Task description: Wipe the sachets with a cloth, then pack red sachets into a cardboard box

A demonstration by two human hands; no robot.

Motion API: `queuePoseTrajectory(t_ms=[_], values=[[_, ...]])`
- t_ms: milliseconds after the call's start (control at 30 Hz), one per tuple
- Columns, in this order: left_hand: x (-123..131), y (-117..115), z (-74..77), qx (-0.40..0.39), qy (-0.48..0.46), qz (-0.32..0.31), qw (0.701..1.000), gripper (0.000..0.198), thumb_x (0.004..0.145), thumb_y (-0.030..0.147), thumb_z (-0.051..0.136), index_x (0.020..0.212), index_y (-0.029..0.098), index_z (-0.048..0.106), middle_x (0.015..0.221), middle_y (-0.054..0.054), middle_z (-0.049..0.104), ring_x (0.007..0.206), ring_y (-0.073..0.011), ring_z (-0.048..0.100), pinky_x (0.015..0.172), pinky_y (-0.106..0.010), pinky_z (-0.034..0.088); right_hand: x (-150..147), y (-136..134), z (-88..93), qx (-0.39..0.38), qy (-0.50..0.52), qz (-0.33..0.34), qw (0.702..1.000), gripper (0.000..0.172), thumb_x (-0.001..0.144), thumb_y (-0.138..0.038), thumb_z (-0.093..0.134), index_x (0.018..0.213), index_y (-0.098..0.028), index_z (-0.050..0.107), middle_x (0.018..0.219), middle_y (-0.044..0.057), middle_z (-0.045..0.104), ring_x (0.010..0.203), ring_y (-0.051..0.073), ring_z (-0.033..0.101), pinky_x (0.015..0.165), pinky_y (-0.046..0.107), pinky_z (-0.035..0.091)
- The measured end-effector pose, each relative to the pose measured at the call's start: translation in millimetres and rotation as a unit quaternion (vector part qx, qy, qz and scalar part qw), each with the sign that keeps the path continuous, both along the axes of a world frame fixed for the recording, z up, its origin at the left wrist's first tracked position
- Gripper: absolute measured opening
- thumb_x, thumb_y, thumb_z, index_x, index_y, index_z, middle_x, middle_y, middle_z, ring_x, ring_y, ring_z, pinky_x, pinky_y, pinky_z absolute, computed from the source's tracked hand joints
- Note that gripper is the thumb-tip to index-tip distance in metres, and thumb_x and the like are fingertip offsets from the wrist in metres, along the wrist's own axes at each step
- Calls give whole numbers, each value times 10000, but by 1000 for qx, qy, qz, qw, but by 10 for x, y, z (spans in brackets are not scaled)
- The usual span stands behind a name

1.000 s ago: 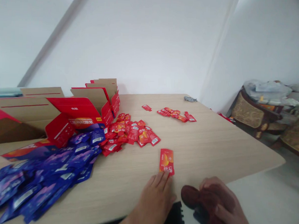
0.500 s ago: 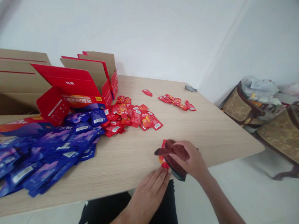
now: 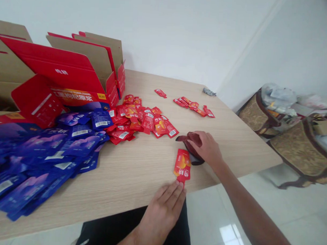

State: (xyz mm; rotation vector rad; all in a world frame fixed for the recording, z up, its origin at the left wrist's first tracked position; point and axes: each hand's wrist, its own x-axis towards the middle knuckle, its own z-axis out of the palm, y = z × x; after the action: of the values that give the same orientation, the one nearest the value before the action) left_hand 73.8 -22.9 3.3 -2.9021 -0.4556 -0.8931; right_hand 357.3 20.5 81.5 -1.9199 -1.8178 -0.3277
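Observation:
A red sachet (image 3: 182, 164) with an orange print lies flat near the table's front edge. My left hand (image 3: 163, 210) is stretched flat, its fingertips pressing on the sachet's narrow end. Just beyond and right of the sachet, my right hand (image 3: 207, 148) closes its fingers round a dark brown tool (image 3: 191, 143) with a curved grip and a dark, flat-looking base. The hand hides part of this tool, and its exact kind is unclear.
A pile of red sachets (image 3: 142, 120) borders a large heap of blue pouches (image 3: 63, 147) on the left. Open red cartons (image 3: 71, 74) stand behind them. Several red sachets (image 3: 192, 105) lie farther back, near a grey crumpled item (image 3: 209, 92). Patterned chairs (image 3: 299, 141) stand right of the table.
My right hand has lifted the brown tool off the red sachet and moved it away, uncovering the sachet. My left hand keeps to the sachet's end. The view has shifted slightly.

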Motion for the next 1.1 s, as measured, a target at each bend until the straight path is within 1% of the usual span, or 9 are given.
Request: queuePoseTrajectory(t_ms=[100, 233, 300, 500, 667, 733, 833, 967, 1100], values=[[15, -19, -26, -6, -5, -2, 1000, 383, 1112, 218, 365, 1376, 153, 635, 1440, -51, 669, 1352, -180, 589, 1126, -339, 435, -190, -294, 70, 63, 60, 1, 996, 332, 964, -473, 654, 1199, -248, 586, 1126, 107, 715, 1021, 293, 666, 894, 422, 539], [32, -34, -34, -26, -12, -1, 1000, 374, 1105, 200, 377, 1332, 144, 669, 1352, -66, 724, 1272, -192, 645, 1109, -353, 450, -509, -634, -8, -83, 75, 136, 984, 248, 932, -375, 700, 1135, -266, 609, 1094, 80, 722, 1012, 270, 673, 872, 391, 545], [34, -30, -10, -31, -19, -2, 999, 393, 1109, 193, 349, 1318, 139, 677, 1337, -67, 732, 1260, -191, 652, 1100, -350, 453, -553, -645, -94, -121, 74, 160, 977, 239, 920, -334, 714, 1119, -261, 605, 1094, 76, 719, 1036, 268, 665, 887, 395, 545], [20, -9, 61, -16, -22, -5, 1000, 467, 1126, 198, 247, 1305, 151, 676, 1374, -46, 713, 1283, -178, 641, 1070, -344, 461, -209, -160, -223, -76, 52, 91, 992, 260, 948, -410, 692, 1134, -256, 595, 1112, 87, 707, 1031, 276, 656, 907, 422, 542], [13, 26, 28, -17, -30, -14, 999, 413, 1126, 221, 300, 1305, 160, 667, 1375, -39, 712, 1311, -176, 622, 1109, -337, 437, 101, 80, -154, 16, 25, -53, 998, 330, 969, -492, 629, 1177, -236, 628, 1145, 128, 715, 1048, 319, 652, 906, 456, 538], [11, 55, 37, -24, -22, -19, 999, 382, 1121, 235, 339, 1310, 158, 661, 1373, -47, 712, 1310, -185, 620, 1121, -343, 434, 150, 26, -135, 103, 100, -117, 983, 429, 946, -561, 644, 1199, -215, 625, 1127, 127, 719, 1025, 310, 662, 912, 452, 534], [1, 109, 80, -45, 5, -36, 998, 350, 1107, 234, 399, 1363, 153, 625, 1362, -61, 714, 1272, -199, 639, 1117, -361, 452, 156, -138, -167, 194, 254, -172, 932, 501, 896, -610, 692, 1194, -211, 642, 1081, 91, 737, 953, 272, 683, 881, 420, 540], [-9, 159, 108, -80, 3, -58, 995, 326, 1072, 216, 516, 1381, 181, 614, 1338, -42, 722, 1250, -188, 640, 1126, -353, 456, 142, -337, -312, 222, 395, -159, 877, 493, 873, -584, 727, 1186, -204, 693, 1143, 83, 739, 1025, 258, 682, 922, 416, 538], [22, 154, 93, -42, 26, -8, 999, 414, 1068, 265, 512, 1476, 208, 549, 1545, -65, 567, 1406, -243, 529, 1123, -394, 467, 155, -419, -444, 234, 475, -137, 837, 519, 865, -595, 720, 1200, -199, 709, 1155, 80, 744, 1086, 277, 688, 915, 427, 571]])
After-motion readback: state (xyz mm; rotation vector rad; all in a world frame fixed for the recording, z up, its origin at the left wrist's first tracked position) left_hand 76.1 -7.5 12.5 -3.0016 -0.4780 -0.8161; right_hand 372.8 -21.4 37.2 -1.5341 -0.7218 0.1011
